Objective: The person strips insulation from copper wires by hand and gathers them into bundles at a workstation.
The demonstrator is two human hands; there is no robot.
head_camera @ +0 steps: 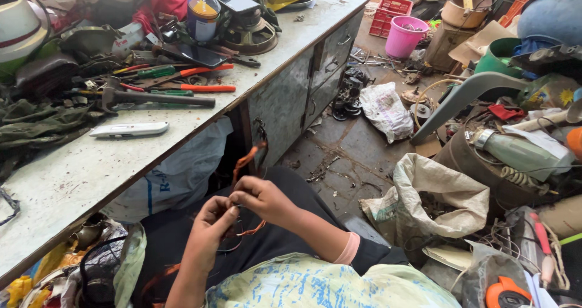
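While both hands pinch copper wire (245,162) (lap-level), pink bucket (404,35) holding scraps

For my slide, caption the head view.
Both hands, left hand and right hand, twist copper wire beside a cluttered workbench.

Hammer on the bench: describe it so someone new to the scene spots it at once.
Start at the long pale workbench on the left. In the tool pile near its middle, the hammer lies flat beside the orange-handled pliers. It is the one with a long dark straight handle and a dull metal head at its left end; the white cased tool lies nearer the bench edge.
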